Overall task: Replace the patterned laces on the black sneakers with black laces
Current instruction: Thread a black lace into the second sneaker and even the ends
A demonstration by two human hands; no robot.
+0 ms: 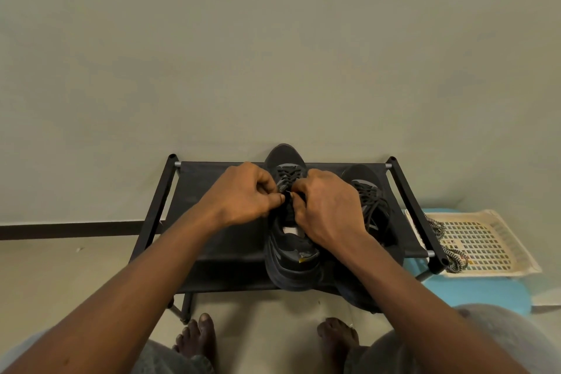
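Note:
Two black sneakers stand on a low black rack (212, 240). The middle sneaker (288, 252) carries a black lace (285, 176) crossed over its upper eyelets. My left hand (243, 191) and my right hand (324, 206) meet over its tongue, each pinching a part of that black lace with curled fingers. The second sneaker (370, 188) sits to the right, laced in black and partly hidden by my right forearm. The patterned black-and-white laces (449, 252) lie off the rack on a tray at the right.
A cream perforated tray (498, 240) rests on a light blue stool (485, 291) right of the rack. A plain wall rises directly behind the rack. My bare feet (197, 340) and knees are on the floor in front of it.

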